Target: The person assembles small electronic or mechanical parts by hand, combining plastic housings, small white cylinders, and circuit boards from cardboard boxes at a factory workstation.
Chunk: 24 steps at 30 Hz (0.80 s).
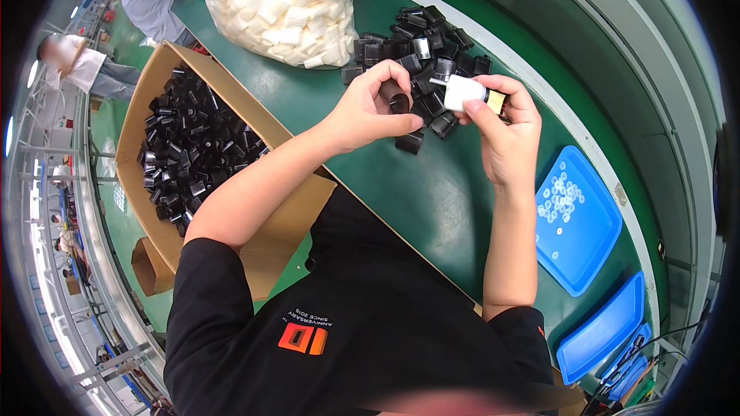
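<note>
- The left hand (368, 112) has thumb and fingertips curled narrowly round a small dark tubular sleeve (395, 95), pinching it by its outer wall with the open end turned toward the other hand.
- The right hand (505, 127) grips a small white plug-like part (463, 92) between thumb and forefinger; a short pale stub sticks out of it toward the sleeve, and a tan piece (496, 102) shows at its far end against the fingers.
- Both pieces sit in the air just above the green work surface (432, 200), nearly touching each other, over the near edge of a heap of black caps (420, 50).
- Judging by size and look, both are light moulded plastic: stiff, smooth, a little slippery, not likely to break under finger pressure. A side pinch close to the mating end seems the surest hold, since it keeps the 2 axes in line; a grip far back would let the small piece tilt.
- Behind the heap stands a clear bag of white foam-like blocks (281, 4).
- To the left, a cardboard box (150, 92) holds many more black parts (193, 146).
- To the right lie a blue tray (593, 250) with small white rings (561, 199) and a second blue tray (605, 331) nearer the body.
- Other people work at the far left.
</note>
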### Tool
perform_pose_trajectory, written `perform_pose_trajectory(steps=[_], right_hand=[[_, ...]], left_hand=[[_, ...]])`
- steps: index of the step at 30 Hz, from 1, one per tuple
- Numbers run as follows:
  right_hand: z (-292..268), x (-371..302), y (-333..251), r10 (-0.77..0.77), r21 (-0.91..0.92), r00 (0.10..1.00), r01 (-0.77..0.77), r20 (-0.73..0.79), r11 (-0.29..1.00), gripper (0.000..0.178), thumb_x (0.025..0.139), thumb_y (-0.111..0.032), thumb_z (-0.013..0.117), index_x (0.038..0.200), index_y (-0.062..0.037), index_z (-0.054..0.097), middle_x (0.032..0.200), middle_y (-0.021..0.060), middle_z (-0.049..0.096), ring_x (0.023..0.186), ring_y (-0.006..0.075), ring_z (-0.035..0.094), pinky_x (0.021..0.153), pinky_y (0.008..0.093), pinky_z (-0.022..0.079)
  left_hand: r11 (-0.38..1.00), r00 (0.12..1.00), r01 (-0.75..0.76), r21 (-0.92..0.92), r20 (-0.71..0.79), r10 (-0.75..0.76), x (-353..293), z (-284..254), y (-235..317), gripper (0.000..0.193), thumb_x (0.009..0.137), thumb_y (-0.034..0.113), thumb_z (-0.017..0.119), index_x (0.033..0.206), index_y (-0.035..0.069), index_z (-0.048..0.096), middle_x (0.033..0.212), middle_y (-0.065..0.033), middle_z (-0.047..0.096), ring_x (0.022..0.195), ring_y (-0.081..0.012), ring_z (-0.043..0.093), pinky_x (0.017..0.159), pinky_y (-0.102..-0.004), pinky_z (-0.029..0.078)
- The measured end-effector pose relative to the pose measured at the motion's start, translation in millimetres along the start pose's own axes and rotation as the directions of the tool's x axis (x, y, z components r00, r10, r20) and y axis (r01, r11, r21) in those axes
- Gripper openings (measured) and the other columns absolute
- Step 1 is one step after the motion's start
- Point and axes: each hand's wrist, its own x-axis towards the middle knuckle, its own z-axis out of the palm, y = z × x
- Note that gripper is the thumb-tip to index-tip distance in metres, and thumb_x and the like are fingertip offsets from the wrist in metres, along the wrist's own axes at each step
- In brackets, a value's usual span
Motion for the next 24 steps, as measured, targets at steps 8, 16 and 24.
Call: perform_pose_trajectory(steps=[8,16,24], right_hand=[[5.8,-10.4,-14.6,-0.106,-0.478,0.983,0.167,0.152,0.862,0.024,0.076,-0.001,0.073,0.099,-0.0023,0.066,0.094,0.0056,0.068,0.086,0.0125,0.065,0.078,0.0272,0.051],[10.5,-8.2,-17.1,-0.186,-0.628,0.966,0.259,0.181,0.734,0.024,0.074,0.000,0.071,0.097,-0.0007,0.065,0.092,0.0092,0.067,0.082,0.0183,0.067,0.077,0.0290,0.052],[12.2,-7.2,-13.8,-0.148,-0.635,0.973,0.229,0.179,0.738,0.022,0.074,0.000,0.071,0.096,-0.0004,0.065,0.091,0.0076,0.067,0.081,0.0154,0.066,0.077,0.0269,0.052]], left_hand=[[0.989,0.995,0.047,-0.142,0.090,-0.034,-1.1,4.5,0.3,0.041,0.082,-0.009,0.054,0.116,0.012,0.044,0.114,-0.0038,0.050,0.099,-0.0131,0.053,0.085,-0.0281,0.046],[0.999,0.993,-0.011,0.047,0.115,0.006,0.4,7.1,-1.7,0.040,0.089,-0.005,0.061,0.125,0.003,0.045,0.120,-0.0055,0.055,0.110,-0.0113,0.055,0.089,-0.0278,0.049],[0.974,0.995,0.000,0.225,0.102,-0.023,-2.5,4.2,0.2,0.038,0.089,-0.003,0.065,0.124,0.001,0.049,0.116,-0.0044,0.057,0.105,-0.0088,0.057,0.088,-0.0255,0.050]])
